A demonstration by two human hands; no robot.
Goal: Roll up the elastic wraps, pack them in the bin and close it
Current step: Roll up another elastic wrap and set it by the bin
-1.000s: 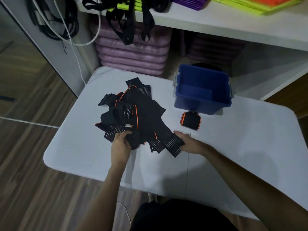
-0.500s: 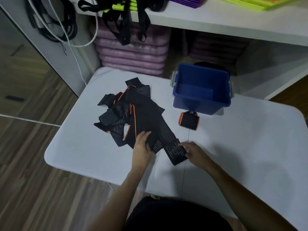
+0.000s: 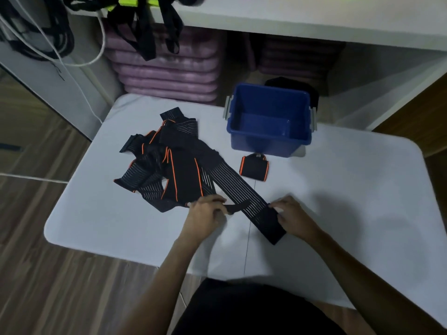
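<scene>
Pulled out of the heap since half a second ago, one elastic wrap (image 3: 239,197) now lies stretched flat on the bench (image 3: 350,189), its long axis running diagonally from the pile of wraps (image 3: 167,165) down toward the person's right. Its free end sits at the near right, just in front of the right hand (image 3: 294,217), whose fingers (image 3: 278,205) pinch the far edge of the strip. The left hand (image 3: 205,212) grips the opposite edge, fingers curled over it. Rolling would most likely start from that near end, closest to the right hand, and travel up the strip toward the pile. One rolled wrap (image 3: 254,168) rests just before the open blue bin (image 3: 268,141).
</scene>
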